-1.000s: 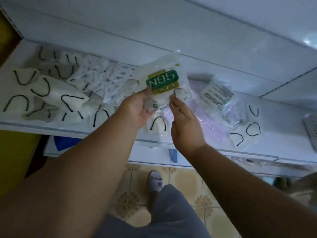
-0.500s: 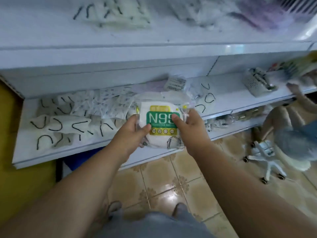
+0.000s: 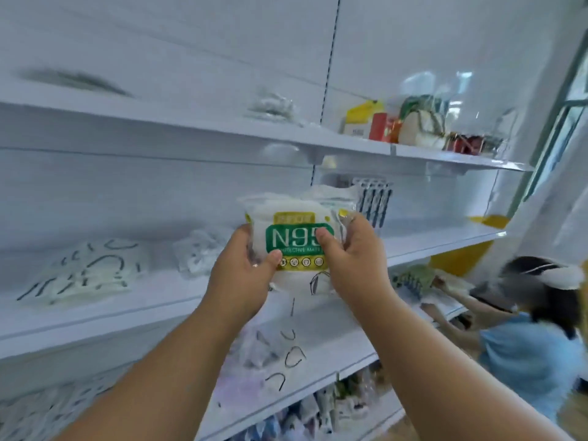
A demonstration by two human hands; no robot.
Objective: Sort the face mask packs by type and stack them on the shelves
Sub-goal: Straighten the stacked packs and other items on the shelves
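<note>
Pack: N95 mask pack held upright before the middle shelf.
Left hand: fingers grip its left edge.
Right hand: fingers pinch its right edge.

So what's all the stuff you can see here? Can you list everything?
N95 mask pack: one, white with a green and yellow label, held up in front of the shelves.
White masks with black ear loops: one pile, count unclear, middle shelf, left.
Clear-wrapped white packs: one blurred bundle, middle shelf, beside that pile.
More masks with black loops: several, lower shelf.
Striped packs: a few, white and dark, standing behind the N95 pack.
Mixed goods: yellow, red and white, top shelf, right.
Shelves: white, at least four levels.
Another person: one, blue top, crouched at lower right.
Left hand: grips the pack's left edge.
Right hand: grips its right edge.
</note>
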